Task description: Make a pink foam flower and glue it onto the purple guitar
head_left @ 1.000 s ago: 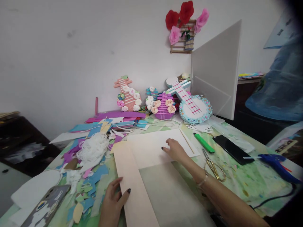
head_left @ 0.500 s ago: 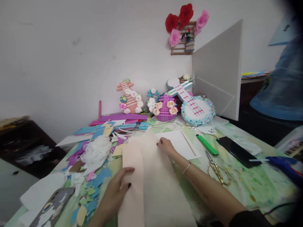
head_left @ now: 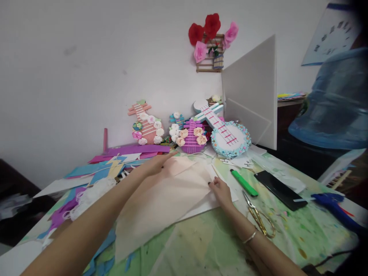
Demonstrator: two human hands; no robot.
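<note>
A large thin cream-peach sheet of paper (head_left: pixel 161 199) slants across the middle of the table, partly raised, its near left corner hanging toward me. A pinker layer (head_left: pixel 179 165) shows at its far end. My left hand (head_left: pixel 158 165) reaches across to that far end, index finger extended and thumb against the paper; its grip is partly hidden. My right hand (head_left: pixel 221 191) pinches the sheet's right edge, fingers closed. Under the paper lies a white board (head_left: pixel 201 210), with a thin wooden stick (head_left: pixel 215 170) near the right hand.
To the right lie a green cutter (head_left: pixel 244 183), gold-handled scissors (head_left: pixel 258 216), a black phone (head_left: pixel 280 189) and a blue glue gun (head_left: pixel 330 203). Paper scraps (head_left: pixel 94 168) and white string (head_left: pixel 93 195) crowd the left. Decorated paper instruments (head_left: pixel 231 138) stand at the back.
My left hand has moved from the near left to the far end of the paper. The sheet has swung round to a slant, and my right hand has come nearer and rightward with its edge.
</note>
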